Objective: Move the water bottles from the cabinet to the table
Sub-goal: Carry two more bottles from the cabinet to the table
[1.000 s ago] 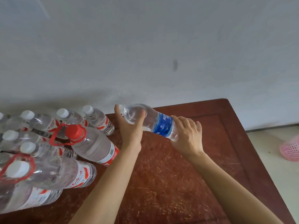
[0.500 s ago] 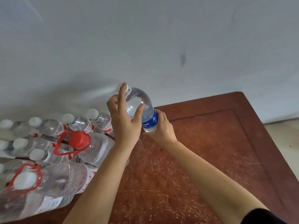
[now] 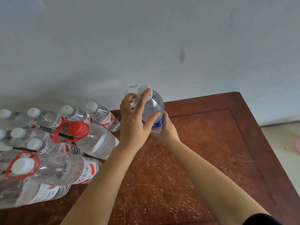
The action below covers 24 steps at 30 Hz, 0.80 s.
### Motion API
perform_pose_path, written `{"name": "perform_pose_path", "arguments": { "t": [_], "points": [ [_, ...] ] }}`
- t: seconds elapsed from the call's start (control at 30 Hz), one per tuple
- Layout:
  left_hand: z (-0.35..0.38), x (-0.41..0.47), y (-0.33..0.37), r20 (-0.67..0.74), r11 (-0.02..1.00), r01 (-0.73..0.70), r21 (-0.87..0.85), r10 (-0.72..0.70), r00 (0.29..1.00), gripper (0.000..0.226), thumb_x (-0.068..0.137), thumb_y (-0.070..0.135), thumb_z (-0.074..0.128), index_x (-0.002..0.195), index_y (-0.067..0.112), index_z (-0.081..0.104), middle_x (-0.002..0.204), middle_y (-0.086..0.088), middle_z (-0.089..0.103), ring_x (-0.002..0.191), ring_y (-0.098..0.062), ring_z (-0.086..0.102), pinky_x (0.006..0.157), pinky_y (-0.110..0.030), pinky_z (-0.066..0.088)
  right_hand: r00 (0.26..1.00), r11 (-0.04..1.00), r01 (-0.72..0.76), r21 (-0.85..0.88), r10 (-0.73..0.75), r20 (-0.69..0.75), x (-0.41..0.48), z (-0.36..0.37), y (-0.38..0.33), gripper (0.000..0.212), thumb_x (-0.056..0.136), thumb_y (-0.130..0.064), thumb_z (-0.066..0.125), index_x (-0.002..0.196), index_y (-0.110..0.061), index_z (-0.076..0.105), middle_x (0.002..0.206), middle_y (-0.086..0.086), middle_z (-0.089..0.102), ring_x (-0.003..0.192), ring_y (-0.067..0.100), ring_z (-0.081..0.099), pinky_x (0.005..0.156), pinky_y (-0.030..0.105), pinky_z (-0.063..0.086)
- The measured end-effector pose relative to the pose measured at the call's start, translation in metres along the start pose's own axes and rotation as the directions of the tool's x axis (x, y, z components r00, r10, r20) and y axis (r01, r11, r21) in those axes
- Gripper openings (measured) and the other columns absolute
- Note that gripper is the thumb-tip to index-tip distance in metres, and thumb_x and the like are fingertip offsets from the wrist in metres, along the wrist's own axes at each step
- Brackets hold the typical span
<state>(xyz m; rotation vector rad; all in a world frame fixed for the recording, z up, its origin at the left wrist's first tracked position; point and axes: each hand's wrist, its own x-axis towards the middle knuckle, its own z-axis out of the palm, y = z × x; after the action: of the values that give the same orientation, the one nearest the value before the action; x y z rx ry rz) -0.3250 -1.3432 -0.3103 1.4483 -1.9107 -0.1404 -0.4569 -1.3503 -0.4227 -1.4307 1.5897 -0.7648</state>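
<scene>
A grey wall fills the upper half of the view. Below it a scratched brown table spreads from 6 to 3 o'clock, with a strip of pale floor at 3 o'clock.

At 8 o'clock on the table stand three big bottles: one with a red cap and red handle ring, one with a white cap and red ring at its 7 o'clock, and a third at the frame's lower left, its top cut off. The first two touch or nearly touch.

The blue bottle, clear with a blue label, stands about upright at 11 o'clock on the table, near the far edge by the wall. The hands hide its base, so I cannot tell whether it rests on the wood.

Small bottles with white caps and red-white labels are packed close together at 9 to 10 o'clock, behind the big ones.

The left hand grasps the blue bottle's shoulder, thumb pressed on the near side and forefinger reaching up to the white cap. The right hand wraps the labelled lower body at the bottle's 5 o'clock, partly hidden behind the left. A dark sleeve shows at 5 o'clock.

A bit of something pink peeks in at 3 o'clock on the floor.
</scene>
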Motion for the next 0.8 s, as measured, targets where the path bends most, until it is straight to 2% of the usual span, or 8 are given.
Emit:
{"name": "perform_pose_path", "arguments": {
  "t": [0.13,0.23,0.37,0.5,0.53,0.6,0.7,0.8],
  "points": [
    [0.0,0.001,0.006,0.063,0.998,-0.04,0.05,0.037,0.997,0.071,0.089,0.041,0.069,0.148,0.036,0.03,0.136,-0.017,0.043,0.125,-0.032,0.047,0.085,-0.036,0.056,0.999,0.999,-0.046,-0.025,0.046,0.018,-0.002,-0.003,-0.003,0.1,0.072,-0.053,0.086,0.15,-0.028,0.028,0.138,-0.004,0.059,0.115,0.017,0.065,0.088,0.025,0.054],
    [0.001,-0.009,0.011,0.053,0.999,0.003,0.04,-0.005,0.999,0.072,0.091,0.041,0.066,0.151,0.039,0.027,0.14,-0.015,0.041,0.129,-0.032,0.043,0.085,-0.035,0.056,0.995,0.993,-0.04,-0.111,0.05,0.091,-0.008,-0.019,-0.01,0.097,0.073,-0.046,0.088,0.15,-0.027,0.032,0.133,-0.008,0.059,0.115,0.015,0.062,0.095,0.032,0.054],
    [-0.012,-0.017,0.018,0.113,0.997,-0.002,0.077,-0.007,0.994,0.086,0.094,0.027,0.07,0.158,0.042,0.014,0.146,-0.016,0.04,0.128,-0.034,0.047,0.088,-0.043,0.059,0.989,0.936,0.062,-0.346,-0.011,0.148,-0.032,-0.056,-0.022,0.078,0.088,-0.036,0.071,0.154,-0.02,0.032,0.15,0.001,0.051,0.133,0.022,0.054,0.107,0.041,0.047],
    [-0.047,-0.033,0.048,0.097,0.986,0.06,0.155,-0.076,0.992,0.064,0.102,0.042,0.051,0.159,0.036,0.023,0.16,-0.014,0.033,0.138,-0.036,0.044,0.097,-0.048,0.053,0.981,0.864,0.164,-0.476,-0.093,0.168,-0.071,-0.105,-0.04,0.069,0.1,-0.033,0.058,0.159,-0.019,0.025,0.163,0.005,0.032,0.143,0.027,0.043,0.112,0.043,0.041],
    [-0.057,-0.04,0.055,0.054,0.977,0.08,0.198,-0.093,0.994,0.06,0.103,0.047,0.046,0.158,0.032,0.029,0.16,-0.013,0.035,0.138,-0.036,0.045,0.099,-0.05,0.051,0.98,0.841,0.192,-0.506,-0.139,0.14,-0.08,-0.115,-0.044,0.068,0.102,-0.036,0.054,0.16,-0.02,0.023,0.166,0.005,0.027,0.146,0.028,0.039,0.114,0.044,0.037],
    [-0.077,-0.06,0.069,-0.067,0.952,0.113,0.283,-0.098,0.993,0.058,0.105,0.052,0.036,0.156,0.026,0.037,0.16,-0.013,0.037,0.141,-0.038,0.044,0.105,-0.057,0.047,0.963,0.761,0.255,-0.597,-0.259,0.081,-0.1,-0.131,-0.053,0.068,0.105,-0.046,0.044,0.162,-0.024,0.014,0.171,0.005,0.012,0.154,0.028,0.022,0.124,0.046,0.021],
    [-0.103,-0.102,0.093,-0.201,0.888,0.184,0.422,-0.106,0.974,0.059,0.106,0.054,0.026,0.158,0.026,0.032,0.166,-0.014,0.023,0.151,-0.04,0.026,0.116,-0.065,0.029,0.882,0.637,0.377,-0.672,-0.468,0.051,-0.137,-0.148,-0.063,0.068,0.105,-0.061,0.022,0.163,-0.031,0.004,0.171,0.003,-0.006,0.158,0.028,-0.001,0.125,0.05,-0.006],
    [-0.132,-0.152,0.108,-0.255,0.778,0.279,0.563,-0.157,0.954,0.063,0.106,0.057,0.022,0.161,0.029,0.02,0.169,-0.015,0.009,0.155,-0.039,0.009,0.119,-0.067,0.015,0.759,0.556,0.53,-0.64,-0.647,0.067,-0.167,-0.138,-0.074,0.07,0.103,-0.065,0.022,0.163,-0.033,0.009,0.171,0.005,-0.004,0.157,0.033,-0.002,0.124,0.055,-0.008]
  ]
}}
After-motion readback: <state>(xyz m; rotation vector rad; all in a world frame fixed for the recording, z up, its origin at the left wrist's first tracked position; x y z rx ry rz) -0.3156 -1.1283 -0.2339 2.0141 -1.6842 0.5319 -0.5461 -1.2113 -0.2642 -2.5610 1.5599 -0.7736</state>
